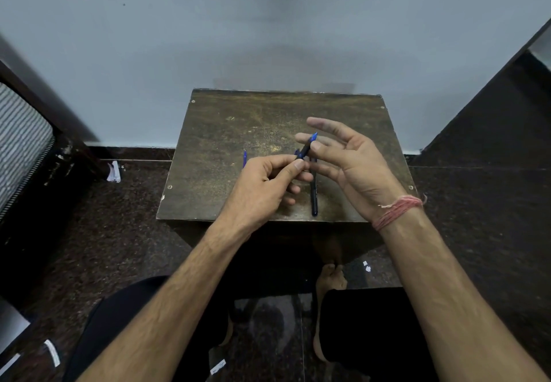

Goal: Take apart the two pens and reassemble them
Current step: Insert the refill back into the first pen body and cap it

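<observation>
Held pen (306, 146): dark barrel with blue tip, tilted up-right at frame centre, above the table.
Left hand (269, 183): thumb and forefinger pinched on the held pen's lower end.
Right hand (351, 158): palm facing inward, fingers spread apart, just beside the pen's tip; contact cannot be told.
Second pen (314, 194): dark, lying on the table below the hands, centre-right.
Blue part (244, 158): small, on the table left of the hands.
Table (226, 131): worn brown top.
Right wrist: pink thread band (398, 210).

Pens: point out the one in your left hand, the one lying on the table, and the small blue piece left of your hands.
Held pen (306, 147), head view, middle of its dark barrel.
Lying pen (314, 200), head view, lower barrel.
Blue piece (244, 157), head view, its middle.
</observation>
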